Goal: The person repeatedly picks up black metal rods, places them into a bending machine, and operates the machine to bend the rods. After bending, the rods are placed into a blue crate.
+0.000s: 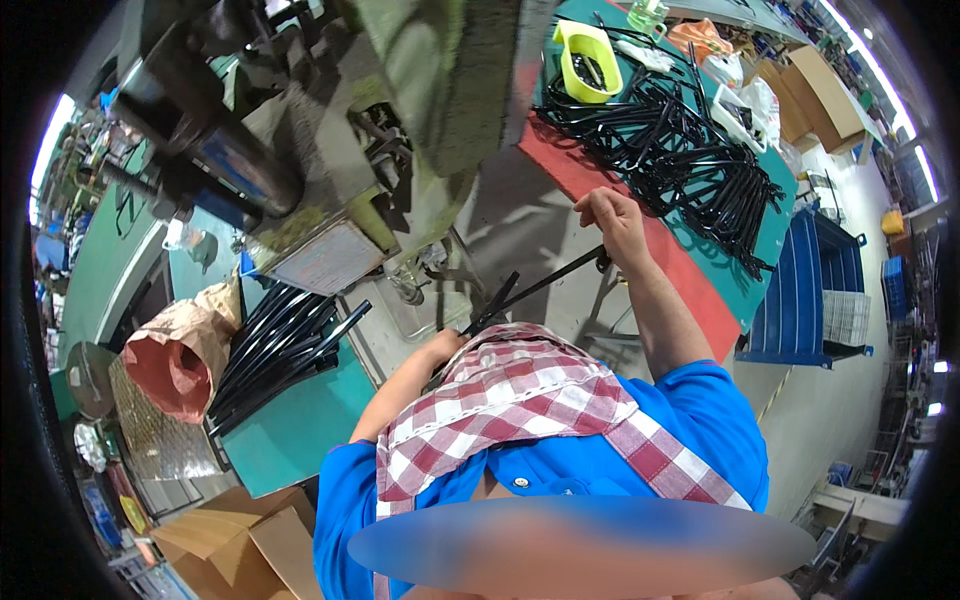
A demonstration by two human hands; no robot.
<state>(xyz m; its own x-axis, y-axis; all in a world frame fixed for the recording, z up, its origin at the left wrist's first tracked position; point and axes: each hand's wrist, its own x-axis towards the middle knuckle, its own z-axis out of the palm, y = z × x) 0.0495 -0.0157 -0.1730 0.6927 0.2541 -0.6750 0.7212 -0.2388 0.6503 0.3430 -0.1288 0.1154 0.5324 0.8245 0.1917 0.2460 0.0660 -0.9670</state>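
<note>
My left hand (443,346) is low at the apron, closed round black metal bars (485,315), its fingertips mostly hidden. One bar angles up to the right, ending near my right wrist. My right hand (610,218) is raised beside the red mat edge (680,290), fingers curled; what they hold, if anything, is hidden. A pile of black bent metal pieces (690,170) covers the green bench at the upper right. More black tubes (280,350) lie on the left green table (290,440). A machine fixture (430,270) stands just ahead of my hands.
The large machine (290,120) fills the upper left. A yellow tub (585,40) sits on the right bench; blue crates (785,290) stand right of it. An open brown paper sack (170,350) is on the left. Cardboard boxes stand at the lower left (230,540) and upper right (820,95).
</note>
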